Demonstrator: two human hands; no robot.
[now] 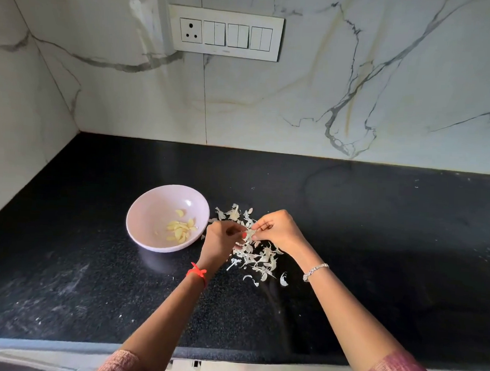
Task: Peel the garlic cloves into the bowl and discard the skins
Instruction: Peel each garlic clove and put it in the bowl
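A pale pink bowl [150, 208] sits on the black counter, left of my hands, with several peeled garlic cloves [181, 229] inside. A heap of white garlic skins [258, 258] lies on the counter under and around my hands. My left hand [220, 241] and my right hand [278, 230] meet just above that heap, fingers curled, both pinching one small white garlic clove [249, 233] between them. Most of the clove is hidden by my fingers.
The black stone counter [377, 250] runs right and toward me, its front edge at the bottom. A marble wall stands behind and on the left, with a switch panel [226, 32]. Stray skin bits [283, 279] lie nearer me.
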